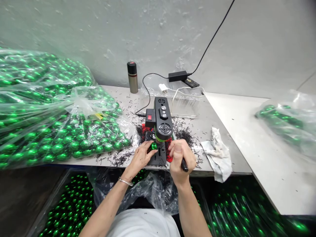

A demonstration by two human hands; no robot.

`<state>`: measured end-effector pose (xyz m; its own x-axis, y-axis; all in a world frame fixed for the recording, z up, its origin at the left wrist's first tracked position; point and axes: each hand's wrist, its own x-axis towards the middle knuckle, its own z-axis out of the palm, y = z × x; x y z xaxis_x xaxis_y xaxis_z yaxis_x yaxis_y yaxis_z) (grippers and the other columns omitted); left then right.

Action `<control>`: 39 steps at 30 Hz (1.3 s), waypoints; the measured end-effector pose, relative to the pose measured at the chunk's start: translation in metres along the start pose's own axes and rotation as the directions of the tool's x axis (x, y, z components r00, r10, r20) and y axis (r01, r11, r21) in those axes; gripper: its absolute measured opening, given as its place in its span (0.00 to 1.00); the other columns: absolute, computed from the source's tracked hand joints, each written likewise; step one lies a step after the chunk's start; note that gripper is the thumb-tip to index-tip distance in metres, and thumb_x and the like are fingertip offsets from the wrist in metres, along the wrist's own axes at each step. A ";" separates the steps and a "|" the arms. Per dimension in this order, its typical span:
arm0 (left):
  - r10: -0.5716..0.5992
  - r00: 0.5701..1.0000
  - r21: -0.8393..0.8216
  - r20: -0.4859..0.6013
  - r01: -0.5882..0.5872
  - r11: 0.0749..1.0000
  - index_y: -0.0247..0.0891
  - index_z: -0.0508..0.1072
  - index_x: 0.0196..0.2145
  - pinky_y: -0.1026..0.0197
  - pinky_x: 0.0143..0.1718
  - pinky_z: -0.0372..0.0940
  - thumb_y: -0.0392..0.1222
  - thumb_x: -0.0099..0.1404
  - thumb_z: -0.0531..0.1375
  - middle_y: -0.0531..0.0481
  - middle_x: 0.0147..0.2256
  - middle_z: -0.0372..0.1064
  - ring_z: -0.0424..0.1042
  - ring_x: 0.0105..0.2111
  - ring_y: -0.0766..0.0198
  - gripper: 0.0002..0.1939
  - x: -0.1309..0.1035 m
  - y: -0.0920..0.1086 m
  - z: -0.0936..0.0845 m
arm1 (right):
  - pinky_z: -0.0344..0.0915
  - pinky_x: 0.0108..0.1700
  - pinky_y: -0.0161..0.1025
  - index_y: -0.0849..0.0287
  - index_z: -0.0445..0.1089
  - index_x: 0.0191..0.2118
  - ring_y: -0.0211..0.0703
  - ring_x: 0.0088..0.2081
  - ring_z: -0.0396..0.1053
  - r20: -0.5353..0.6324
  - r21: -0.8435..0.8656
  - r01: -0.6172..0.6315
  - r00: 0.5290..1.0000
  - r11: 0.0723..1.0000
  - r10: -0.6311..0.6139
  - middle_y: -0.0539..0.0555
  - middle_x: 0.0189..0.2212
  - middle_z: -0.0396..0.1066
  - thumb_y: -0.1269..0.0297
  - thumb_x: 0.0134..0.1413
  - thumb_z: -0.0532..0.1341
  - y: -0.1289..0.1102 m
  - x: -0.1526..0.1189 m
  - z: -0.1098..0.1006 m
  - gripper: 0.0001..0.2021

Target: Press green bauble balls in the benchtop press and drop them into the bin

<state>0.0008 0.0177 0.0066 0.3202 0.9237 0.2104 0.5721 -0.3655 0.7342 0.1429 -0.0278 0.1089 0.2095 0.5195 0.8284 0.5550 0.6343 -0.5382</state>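
Observation:
My left hand (144, 154) holds a shiny green ball (153, 146) between thumb and fingers, over the black base plate (158, 159) of a small machine. The machine's black head (163, 118), with round vents, buttons and a red switch at its side, stands just above the ball. To the right of the plate, my right hand (182, 158) is closed around a black-ended tool (184, 165); the tool's other end is hidden by the fingers. Small black pieces (184, 134) and red pieces (169, 149) lie around the machine.
Large clear bags of green balls (56, 131) fill the left side. Behind the machine are a flask (132, 79), a plastic tray (190, 107) and a power adapter (177, 76) with cables. A crumpled cloth (217, 154) lies right; another bag (286, 118) sits farther right.

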 end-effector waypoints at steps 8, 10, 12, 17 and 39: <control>0.169 0.985 0.050 -0.042 -0.167 0.985 0.37 0.72 0.55 0.48 0.57 0.68 0.43 0.71 0.59 0.39 0.52 0.74 0.73 0.54 0.51 0.17 -0.009 -0.006 0.010 | 0.62 0.31 0.36 0.56 0.60 0.27 0.36 0.28 0.65 -0.005 0.007 0.016 1.000 1.000 -0.016 0.47 0.23 0.63 0.76 0.64 0.52 0.004 -0.008 0.000 0.14; 0.143 0.988 0.063 -0.057 -0.140 0.988 0.37 0.73 0.54 0.47 0.56 0.68 0.45 0.70 0.60 0.39 0.51 0.74 0.73 0.52 0.51 0.18 -0.008 -0.008 0.011 | 0.62 0.31 0.36 0.56 0.60 0.26 0.36 0.28 0.65 0.005 0.012 0.018 1.000 1.000 -0.018 0.47 0.23 0.63 0.76 0.63 0.52 0.005 -0.009 0.000 0.14; 0.120 0.990 0.069 -0.071 -0.115 0.991 0.38 0.75 0.52 0.46 0.54 0.67 0.47 0.68 0.63 0.41 0.49 0.75 0.73 0.50 0.50 0.18 -0.006 -0.010 0.011 | 0.61 0.30 0.35 0.56 0.60 0.26 0.36 0.28 0.65 0.008 0.012 0.022 1.000 1.000 -0.022 0.47 0.23 0.63 0.77 0.63 0.53 0.005 -0.010 -0.001 0.14; 0.115 0.988 0.035 -0.101 -0.112 0.993 0.42 0.78 0.50 0.47 0.54 0.64 0.48 0.65 0.66 0.43 0.47 0.76 0.71 0.50 0.51 0.16 -0.002 -0.017 0.017 | 0.62 0.31 0.36 0.56 0.61 0.27 0.37 0.29 0.66 -0.002 0.037 0.014 1.000 0.999 -0.014 0.47 0.23 0.62 0.75 0.63 0.52 0.014 -0.025 0.000 0.13; 0.107 0.990 -0.019 -0.088 -0.109 0.994 0.42 0.78 0.48 0.47 0.55 0.63 0.47 0.64 0.67 0.44 0.46 0.76 0.69 0.51 0.51 0.16 -0.003 -0.021 0.021 | 0.68 0.36 0.44 0.55 0.60 0.28 0.38 0.29 0.69 0.003 -0.023 0.177 0.984 0.984 -0.177 0.48 0.28 0.64 0.66 0.67 0.48 0.067 -0.084 0.018 0.14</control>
<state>0.0042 0.0202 -0.0230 0.3114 0.8859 0.3438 0.5192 -0.4616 0.7193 0.1481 -0.0190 0.0002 0.1056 0.4009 0.9100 0.6019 0.7027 -0.3794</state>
